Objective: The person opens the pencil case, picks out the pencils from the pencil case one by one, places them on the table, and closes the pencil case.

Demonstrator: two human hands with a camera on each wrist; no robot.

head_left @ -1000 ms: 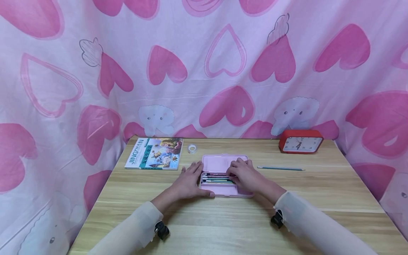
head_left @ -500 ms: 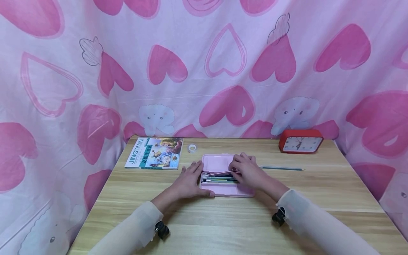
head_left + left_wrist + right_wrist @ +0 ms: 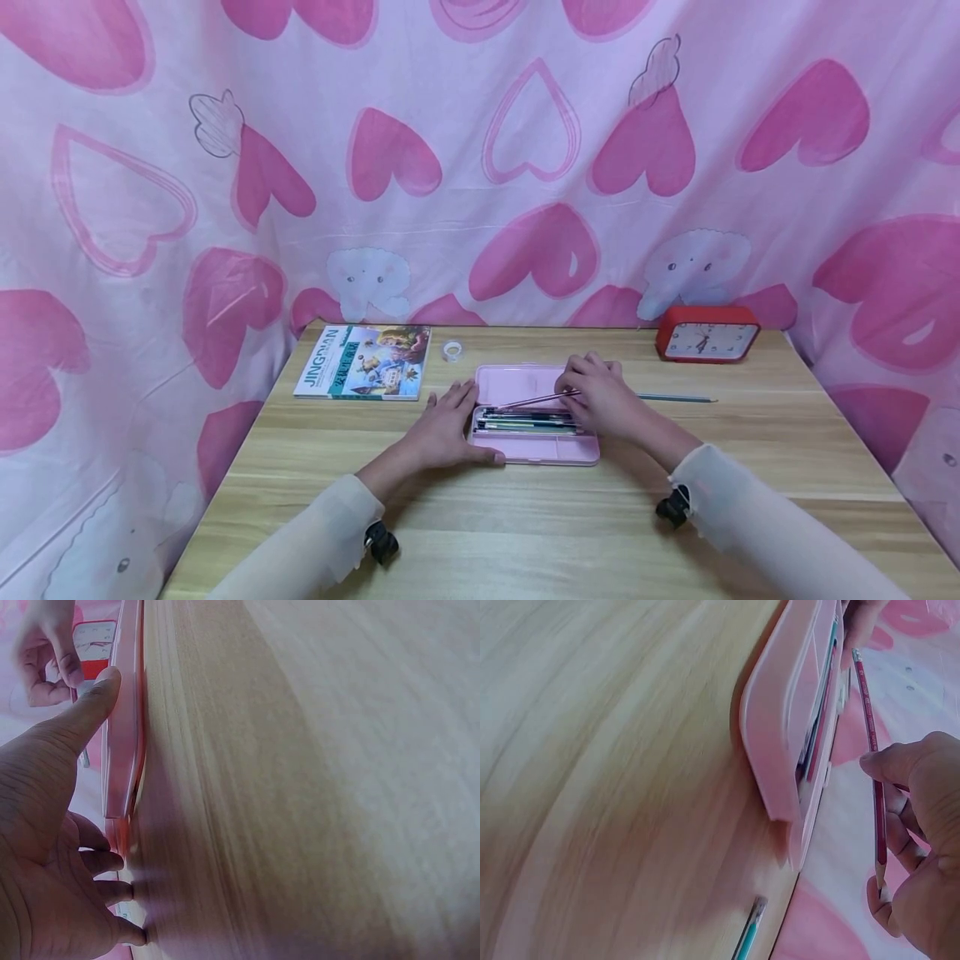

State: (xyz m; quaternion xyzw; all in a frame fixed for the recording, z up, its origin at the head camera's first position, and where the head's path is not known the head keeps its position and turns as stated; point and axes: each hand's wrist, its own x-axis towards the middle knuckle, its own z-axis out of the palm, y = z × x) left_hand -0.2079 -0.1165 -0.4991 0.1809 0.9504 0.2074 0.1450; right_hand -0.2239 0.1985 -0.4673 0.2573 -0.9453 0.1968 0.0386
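Note:
A pink pencil case [image 3: 521, 450] lies unfolded on the table with several pencils [image 3: 525, 423] in its tray. Between thumb and fingers, my right hand [image 3: 600, 402] pinches a dark red pencil [image 3: 870, 724] above the case; the eraser end points left and the sharpened tip shows in the right wrist view. My left hand [image 3: 444, 432] rests against the case's left end, fingers spread along the side. In the left wrist view its thumb [image 3: 101, 697] touches the case's front wall [image 3: 124, 750].
A blue-green pencil [image 3: 678, 398] lies on the table right of the case. Behind stand a red clock [image 3: 708, 333] at right, a tape roll [image 3: 452, 350] and a book [image 3: 365, 362] at left. A pink heart-patterned curtain [image 3: 450, 217] hangs beyond the table's back edge.
My right hand has drawn the dark red pencil up out of the tray and moved right and slightly up with it. My left hand has stayed in place.

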